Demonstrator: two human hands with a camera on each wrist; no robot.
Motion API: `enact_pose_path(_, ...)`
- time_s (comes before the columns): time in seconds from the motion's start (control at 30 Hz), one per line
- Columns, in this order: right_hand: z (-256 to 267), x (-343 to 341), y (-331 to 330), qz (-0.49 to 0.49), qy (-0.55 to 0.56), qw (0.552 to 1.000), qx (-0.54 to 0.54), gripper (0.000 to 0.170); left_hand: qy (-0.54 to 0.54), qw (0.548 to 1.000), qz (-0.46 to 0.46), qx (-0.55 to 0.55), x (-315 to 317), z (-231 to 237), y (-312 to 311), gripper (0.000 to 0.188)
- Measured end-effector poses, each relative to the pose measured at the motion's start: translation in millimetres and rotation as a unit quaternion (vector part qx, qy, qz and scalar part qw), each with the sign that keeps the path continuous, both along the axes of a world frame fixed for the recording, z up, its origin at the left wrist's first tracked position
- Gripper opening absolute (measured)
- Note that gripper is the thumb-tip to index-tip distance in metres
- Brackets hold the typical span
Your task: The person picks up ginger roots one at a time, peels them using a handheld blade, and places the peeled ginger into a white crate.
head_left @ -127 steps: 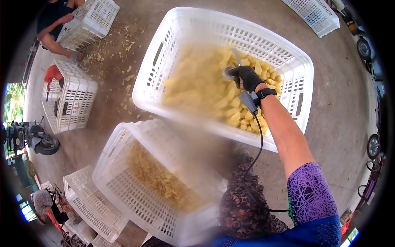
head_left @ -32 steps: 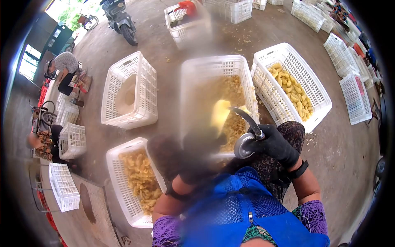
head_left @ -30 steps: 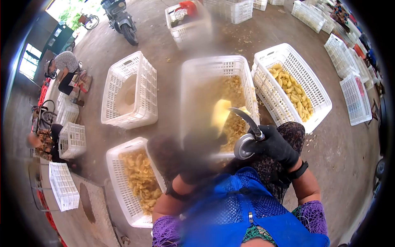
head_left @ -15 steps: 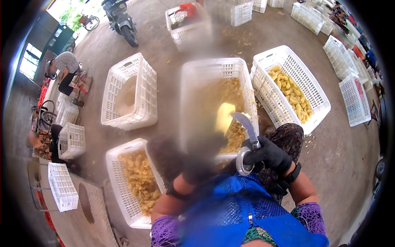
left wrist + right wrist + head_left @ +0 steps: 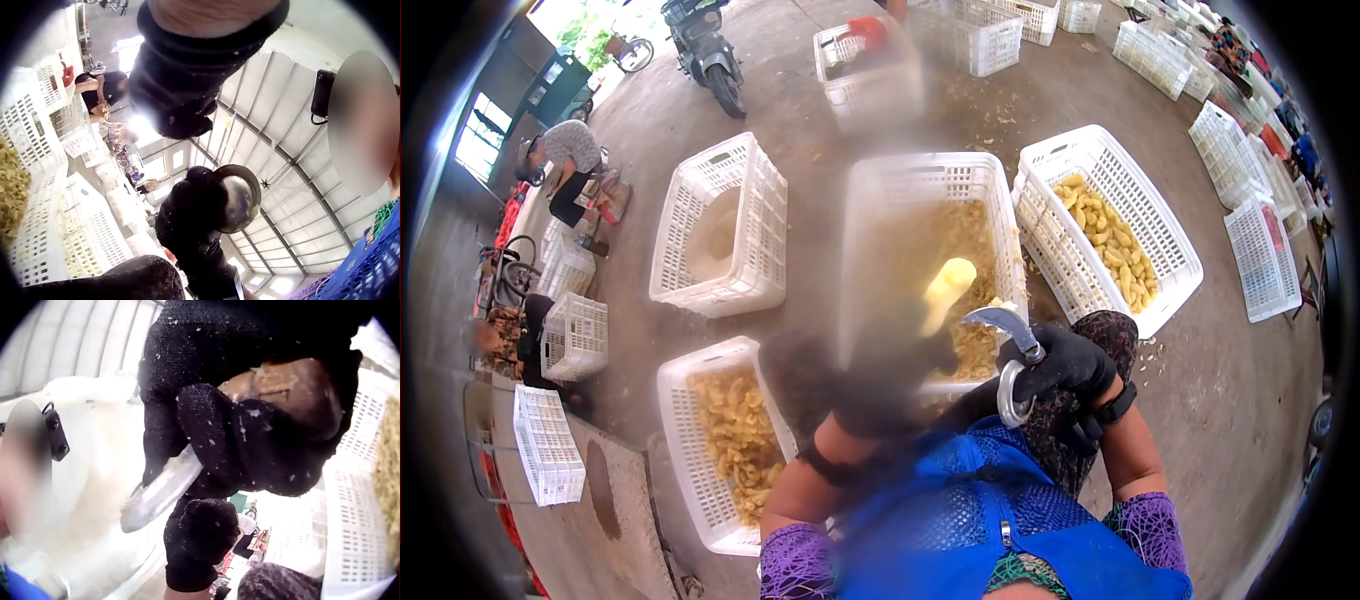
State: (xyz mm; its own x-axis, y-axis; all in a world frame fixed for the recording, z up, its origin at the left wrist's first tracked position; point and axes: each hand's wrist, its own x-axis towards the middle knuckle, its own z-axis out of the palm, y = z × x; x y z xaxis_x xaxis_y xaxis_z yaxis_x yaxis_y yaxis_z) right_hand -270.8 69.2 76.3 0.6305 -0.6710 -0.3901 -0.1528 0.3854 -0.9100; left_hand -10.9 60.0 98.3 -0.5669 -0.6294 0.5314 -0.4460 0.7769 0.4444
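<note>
In the head view my left hand (image 5: 890, 365), black-gloved and blurred, holds a peeled pale-yellow piece (image 5: 948, 290) of produce, kind unclear, that juts up over the middle crate. Close beside it, my right hand (image 5: 1065, 365), also in a black glove, grips a curved knife (image 5: 1008, 322) with its blade toward the yellow piece. A round metal ring-shaped tool (image 5: 1012, 395) is in the same hand. The right wrist view shows the knife's wooden handle (image 5: 281, 390) within the gloved fingers. In the left wrist view the round metal face (image 5: 240, 199) shows by the right hand.
In front stands a white crate (image 5: 930, 165) with yellow peelings. Another crate (image 5: 1145, 190) on the right holds peeled yellow pieces, and one at lower left (image 5: 675, 440) holds more yellow pieces. A stacked crate (image 5: 720, 215) stands left. Seated people and a motorcycle (image 5: 715, 60) are farther off.
Earliest, my right arm reached over a crate of yellow pieces; now both hands are before my lap. Lately the knife blade has tilted flatter, the ring has turned edge-on, and the yellow piece has turned.
</note>
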Motion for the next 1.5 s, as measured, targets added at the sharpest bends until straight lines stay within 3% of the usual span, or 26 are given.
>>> enact_pose_path(0.07,0,2,4,-0.125,0.019,0.988,-0.085,0.037,0.010,1.000,0.021,0.003,-3,0,2,0.031)
enact_pose_path(0.2,21,11,-2,-0.197,0.001,0.976,-0.094,0.025,0.062,0.997,0.018,0.032,-5,-6,-1,0.031)
enact_pose_path(0.23,21,15,-2,-0.187,0.065,0.964,-0.178,0.018,0.061,0.997,0.017,0.033,-5,-11,-2,0.031)
enact_pose_path(0.27,16,14,-2,-0.189,0.065,0.964,-0.177,0.018,0.087,0.994,0.011,0.063,-6,-15,-4,0.032)
enact_pose_path(0.3,7,13,-3,-0.158,0.147,0.900,-0.380,0.018,0.112,0.989,0.006,0.093,-7,-19,-6,0.032)
enact_pose_path(0.33,2,12,-3,-0.118,0.221,0.788,-0.562,0.018,0.112,0.989,0.005,0.093,-8,-22,-8,0.032)
enact_pose_path(0.4,4,12,0,-0.119,0.232,0.781,-0.567,0.018,0.088,0.996,0.031,-0.008,-9,-22,-12,0.029)
enact_pose_path(0.43,4,13,0,-0.121,0.243,0.774,-0.572,0.019,0.087,0.996,0.031,-0.008,-12,-21,-9,0.029)
enact_pose_path(0.5,3,13,2,-0.138,0.252,0.773,-0.565,0.019,0.218,0.938,0.074,0.259,-19,-15,-1,0.025)
enact_pose_path(0.67,-5,11,0,-0.168,0.272,0.758,-0.568,0.018,0.229,0.925,0.103,0.284,-24,-5,6,0.025)
enact_pose_path(0.73,-13,4,-3,-0.152,0.285,0.711,-0.624,0.019,0.262,0.918,0.095,0.282,-28,-7,8,0.025)
enact_pose_path(0.83,-23,1,-4,-0.162,0.293,0.707,-0.624,0.021,0.319,0.885,0.137,0.312,-30,-17,10,0.025)
enact_pose_path(0.9,-21,4,-2,-0.156,0.349,0.693,-0.612,0.020,0.393,0.812,0.122,0.414,-27,-22,9,0.025)
enact_pose_path(0.93,-21,6,-3,-0.150,0.402,0.676,-0.599,0.020,0.393,0.813,0.124,0.411,-24,-23,7,0.025)
enact_pose_path(0.97,-24,6,-5,-0.149,0.399,0.678,-0.600,0.020,0.258,0.945,0.137,0.146,-21,-22,3,0.025)
enact_pose_path(1.0,-30,5,-8,-0.210,0.398,0.678,-0.581,0.018,0.094,0.978,0.133,-0.134,-18,-22,1,0.025)
enact_pose_path(1.03,-33,5,-9,-0.270,0.396,0.676,-0.559,0.016,0.092,0.978,0.134,-0.134,-16,-21,2,0.025)
enact_pose_path(1.07,-31,7,-10,-0.268,0.393,0.678,-0.561,0.016,0.104,0.977,0.160,-0.089,-13,-19,3,0.025)
enact_pose_path(1.13,-25,12,-5,-0.288,0.295,0.758,-0.505,0.016,0.114,0.974,0.190,-0.042,-12,-13,12,0.025)
enact_pose_path(1.17,-25,16,-5,-0.286,0.241,0.758,-0.535,0.019,0.223,0.941,0.207,0.148,-16,-7,17,0.026)
enact_pose_path(1.2,-20,19,-3,-0.288,0.243,0.756,-0.535,0.019,0.322,0.862,0.211,0.331,-20,-4,19,0.026)
enact_pose_path(1.27,-9,26,3,-0.178,0.267,0.736,-0.596,0.019,0.328,0.862,0.199,0.331,-22,-9,18,0.026)
enact_pose_path(1.43,-8,32,6,-0.163,0.245,0.759,-0.581,0.021,0.322,0.872,0.182,0.320,-22,-9,18,0.027)
enact_pose_path(1.5,-4,32,7,-0.150,0.236,0.764,-0.581,0.020,0.238,0.940,0.153,0.191,-20,-11,18,0.028)
